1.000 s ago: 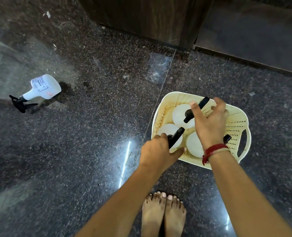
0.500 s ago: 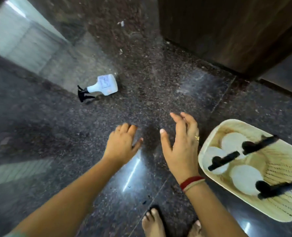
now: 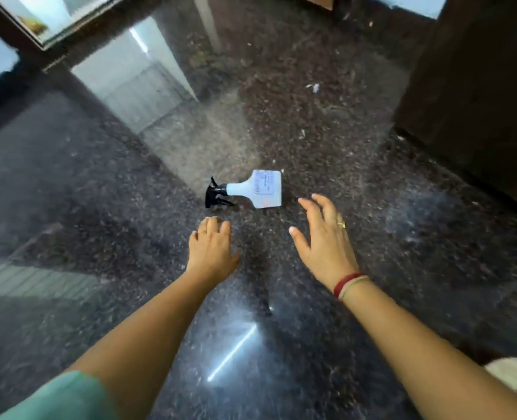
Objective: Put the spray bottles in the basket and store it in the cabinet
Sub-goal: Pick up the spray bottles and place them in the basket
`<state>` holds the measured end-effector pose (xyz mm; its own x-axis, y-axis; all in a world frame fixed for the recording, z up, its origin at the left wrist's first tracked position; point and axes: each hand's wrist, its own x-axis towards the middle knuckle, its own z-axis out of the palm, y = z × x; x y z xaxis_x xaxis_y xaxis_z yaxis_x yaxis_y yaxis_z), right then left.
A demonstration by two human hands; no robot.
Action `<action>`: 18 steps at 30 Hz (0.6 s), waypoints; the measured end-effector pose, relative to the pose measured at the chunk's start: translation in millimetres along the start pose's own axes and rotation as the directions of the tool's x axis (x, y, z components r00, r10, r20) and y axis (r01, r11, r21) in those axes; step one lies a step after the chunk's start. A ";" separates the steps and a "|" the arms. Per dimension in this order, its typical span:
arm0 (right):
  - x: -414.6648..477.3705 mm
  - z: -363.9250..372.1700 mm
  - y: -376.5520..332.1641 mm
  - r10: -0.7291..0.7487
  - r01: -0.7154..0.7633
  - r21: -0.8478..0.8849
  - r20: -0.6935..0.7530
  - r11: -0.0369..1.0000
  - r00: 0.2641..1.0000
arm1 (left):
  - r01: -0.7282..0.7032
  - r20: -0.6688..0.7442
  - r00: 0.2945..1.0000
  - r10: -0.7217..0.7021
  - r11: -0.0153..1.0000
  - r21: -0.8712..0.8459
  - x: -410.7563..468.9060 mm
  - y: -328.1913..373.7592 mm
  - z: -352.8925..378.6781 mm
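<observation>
The fingers (image 3: 317, 209) of the right hand (image 3: 324, 237) are spreading open and empty; the left hand (image 3: 212, 250) is loosely curling, holding nothing. The spray bottle (image 3: 257, 189) is lying on the glossy floor (image 3: 99, 207) just beyond both, likely sliding away if nudged.

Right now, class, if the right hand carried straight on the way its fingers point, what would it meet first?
Probably the spray bottle lying on the floor: the open right hand aims up and slightly left, toward the bottle's wide base. Nothing lies between them, though depth is hard to judge.
</observation>
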<state>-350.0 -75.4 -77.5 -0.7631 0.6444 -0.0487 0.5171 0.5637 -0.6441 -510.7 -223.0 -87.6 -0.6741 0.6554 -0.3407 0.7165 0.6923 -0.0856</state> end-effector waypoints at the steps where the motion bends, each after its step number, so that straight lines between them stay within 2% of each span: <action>1: 17.3 9.1 0.5 -0.030 0.030 -0.027 0.035 0.999 0.999 | -0.017 -0.010 1.000 0.017 1.000 0.002 6.9 -0.5 1.4; 6: 85.0 54.6 -5.0 -0.115 0.176 -0.246 0.242 0.953 0.963 | -0.080 -0.030 0.996 0.079 0.995 -0.063 23.7 3.3 15.5; 9: 116.4 76.5 -14.0 -0.043 0.171 -0.351 0.345 0.920 0.937 | -0.092 -0.052 0.995 0.086 0.990 -0.107 29.8 -2.3 24.2; 13: 141.5 93.0 -26.1 0.094 0.044 -0.330 0.391 0.943 0.916 | -0.102 -0.076 0.993 0.093 0.986 -0.130 36.2 -21.1 31.1; 16: 144.0 94.7 -33.7 0.098 0.103 -0.495 0.365 0.863 0.926 | -0.093 -0.092 0.993 0.079 0.981 -0.168 37.6 -32.7 33.1; 18: 137.2 96.3 -36.7 0.020 0.164 -0.554 0.311 0.816 0.950 | -0.056 -0.110 0.993 0.029 0.968 -0.246 35.7 -36.3 34.4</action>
<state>-511.0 -57.4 -134.1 -0.8352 0.4631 -0.2967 0.5118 0.8519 -0.1112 -554.5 -235.1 -128.8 -0.6687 0.7045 -0.2378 0.6865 0.7078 0.1667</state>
